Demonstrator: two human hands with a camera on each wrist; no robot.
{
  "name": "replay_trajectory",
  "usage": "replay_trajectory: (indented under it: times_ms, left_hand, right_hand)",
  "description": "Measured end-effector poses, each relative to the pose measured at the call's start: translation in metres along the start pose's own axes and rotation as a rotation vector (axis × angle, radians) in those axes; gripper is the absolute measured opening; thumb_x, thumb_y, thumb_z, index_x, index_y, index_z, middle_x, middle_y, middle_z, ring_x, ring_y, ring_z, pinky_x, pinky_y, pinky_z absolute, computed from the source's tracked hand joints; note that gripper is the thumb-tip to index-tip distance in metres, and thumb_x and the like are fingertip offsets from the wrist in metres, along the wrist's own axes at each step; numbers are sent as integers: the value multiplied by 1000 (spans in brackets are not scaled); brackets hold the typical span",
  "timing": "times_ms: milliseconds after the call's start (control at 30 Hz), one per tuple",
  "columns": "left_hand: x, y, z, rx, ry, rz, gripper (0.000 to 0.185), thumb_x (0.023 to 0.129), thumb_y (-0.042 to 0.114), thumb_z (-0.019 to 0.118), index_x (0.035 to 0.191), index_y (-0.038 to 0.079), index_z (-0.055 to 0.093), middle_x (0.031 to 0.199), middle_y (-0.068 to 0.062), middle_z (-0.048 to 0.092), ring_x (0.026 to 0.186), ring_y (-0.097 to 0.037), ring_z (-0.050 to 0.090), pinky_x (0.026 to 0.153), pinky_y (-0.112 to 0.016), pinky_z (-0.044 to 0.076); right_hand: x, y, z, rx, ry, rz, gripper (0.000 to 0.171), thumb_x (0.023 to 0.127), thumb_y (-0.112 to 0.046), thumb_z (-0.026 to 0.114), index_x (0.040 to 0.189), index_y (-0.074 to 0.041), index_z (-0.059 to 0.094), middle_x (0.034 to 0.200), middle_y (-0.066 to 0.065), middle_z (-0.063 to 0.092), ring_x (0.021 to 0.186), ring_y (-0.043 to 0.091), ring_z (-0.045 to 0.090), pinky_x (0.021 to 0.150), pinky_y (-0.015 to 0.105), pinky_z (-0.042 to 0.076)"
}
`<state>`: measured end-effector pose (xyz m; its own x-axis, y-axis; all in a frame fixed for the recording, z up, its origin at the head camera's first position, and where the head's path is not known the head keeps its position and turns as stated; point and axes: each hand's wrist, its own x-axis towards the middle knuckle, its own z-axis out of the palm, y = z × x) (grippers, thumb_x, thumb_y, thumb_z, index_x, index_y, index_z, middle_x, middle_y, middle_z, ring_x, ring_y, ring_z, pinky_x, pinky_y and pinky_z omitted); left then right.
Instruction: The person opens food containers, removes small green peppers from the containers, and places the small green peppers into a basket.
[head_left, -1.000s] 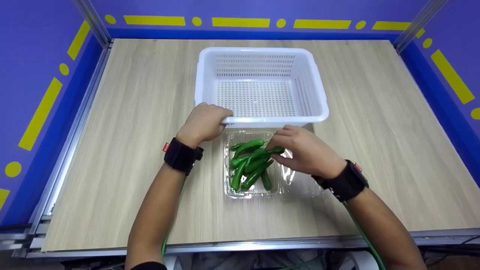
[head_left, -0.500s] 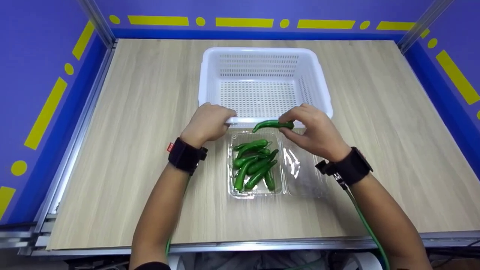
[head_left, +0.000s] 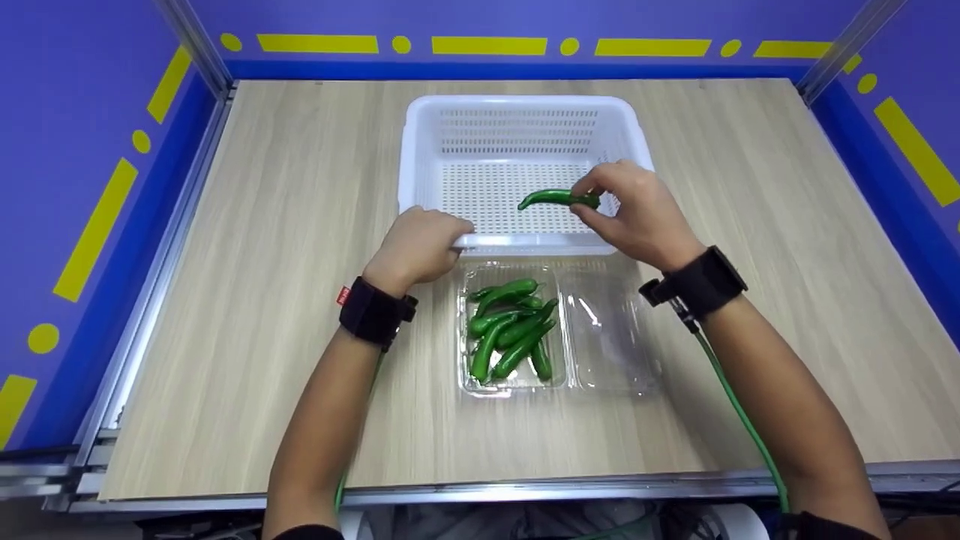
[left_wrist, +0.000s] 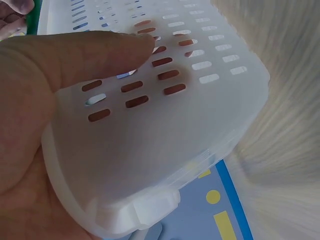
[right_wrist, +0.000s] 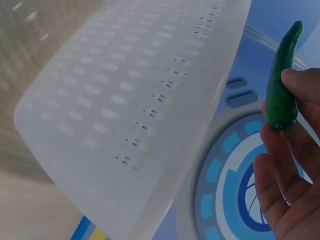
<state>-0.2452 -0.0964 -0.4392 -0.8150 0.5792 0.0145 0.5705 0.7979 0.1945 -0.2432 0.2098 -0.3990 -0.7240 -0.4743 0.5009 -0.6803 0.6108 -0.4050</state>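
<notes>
Over the near right part of a white perforated basket (head_left: 517, 241), my right hand (head_left: 637, 214) pinches a green chili pepper (head_left: 551, 196) between thumb and fingers. In the right wrist view the pepper (right_wrist: 282, 85) is held by its thick end, its thin tip pointing up. My left hand (head_left: 420, 247) grips the basket's near left rim; the left wrist view has the thumb (left_wrist: 100, 55) lying along the perforated wall (left_wrist: 150, 145). Just in front of the basket, several more green peppers (head_left: 517, 330) lie heaped in the left half of an unfolded clear plastic clamshell box (head_left: 555, 388).
The clamshell's transparent lid (head_left: 615, 337) lies flat to the right of the peppers. Everything stands on a wood-grain table (head_left: 300, 187), with blue panels (head_left: 480, 15) at the back and sides. A green cable (head_left: 742, 412) runs along the right forearm.
My right hand has lifted one pepper out of the clamshell and carried it up and away, past the near rim to above the basket. The left hand keeps its hold on the rim.
</notes>
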Motion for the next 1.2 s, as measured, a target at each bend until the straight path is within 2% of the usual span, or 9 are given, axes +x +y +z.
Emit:
replay_trajectory:
  times_ms: [233,500,667,767,967,1200]
  left_hand:
    - [0,1,0,-5,-9,-13,17,88,6,61,99,14,71,90,-2,74,78,-26,67,78,-46,51]
    - [0,1,0,6,-8,-4,17,87,3,59,95,14,70,86,-2,73,77,-26,66,77,-46,50]
    - [1,2,1,2,5,-5,14,86,3,60,91,13,69,81,-2,71,72,-25,63,75,-47,50]
    - [1,3,1,-7,-10,-12,14,86,3,60,90,14,67,79,-2,69,72,-24,61,76,-46,50]
    - [2,3,-2,-38,-42,-37,21,84,0,60,94,15,70,82,1,70,74,-23,62,79,-45,49]
    - [1,2,-4,-60,-62,-48,26,82,-1,60,98,16,72,85,2,71,76,-23,62,80,-44,48]
  right_hand:
    - [19,7,-5,-18,-21,66,10,87,-9,78,95,-6,71,97,7,74,89,25,64,81,37,47]
    - [41,26,-14,-24,-44,183,9,90,-12,75,96,-6,72,98,8,74,87,21,68,76,31,45]
    - [49,38,-16,-33,-77,262,11,91,-13,75,98,-5,72,102,10,75,90,21,69,79,34,47]
    - [52,42,-16,-46,-105,293,12,91,-13,74,99,-5,71,104,10,75,91,21,69,79,33,47]
    - [58,40,-18,-64,-141,288,13,92,-14,73,101,-5,71,106,10,75,92,21,70,75,26,44]
    - [68,41,-17,-70,-159,295,15,92,-17,73,101,-5,71,104,10,75,88,20,69,72,24,44]
